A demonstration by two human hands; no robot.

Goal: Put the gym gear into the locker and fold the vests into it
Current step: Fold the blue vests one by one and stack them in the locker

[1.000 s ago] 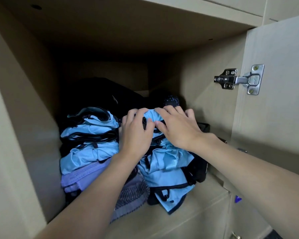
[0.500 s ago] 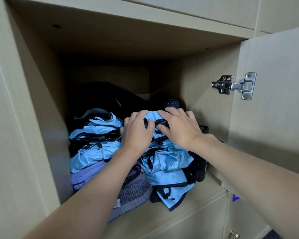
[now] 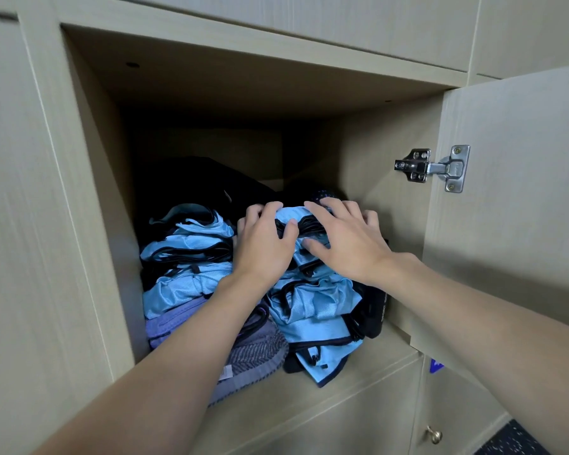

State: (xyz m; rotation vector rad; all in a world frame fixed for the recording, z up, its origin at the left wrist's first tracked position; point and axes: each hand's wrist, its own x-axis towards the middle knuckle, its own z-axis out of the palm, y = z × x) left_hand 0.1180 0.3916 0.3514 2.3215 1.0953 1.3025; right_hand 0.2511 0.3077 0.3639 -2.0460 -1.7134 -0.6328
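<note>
Left grip was clamped over the top vest, fingers curled across its far edge and thumb dug into the black trim. Right grip lay released, fingers spread and pressing flat on that same vest. The two grips sat side by side, thumbs nearly meeting! Directly beneath them ran the right stack of blue vests, piled inside the locker, with its lowest vest spilling toward the front lip. Just left of the left grip stood a second stack of blue vests, resting on a purple cloth. Under the left forearm, a grey knit shoe poked toward the front edge, touching the right stack. Below the right wrist a black item was wedged against that stack; what it was, I could not tell. Beyond both grips, dark gear filled the back. Out to the right of the right grip the door hung open on its metal hinge.
</note>
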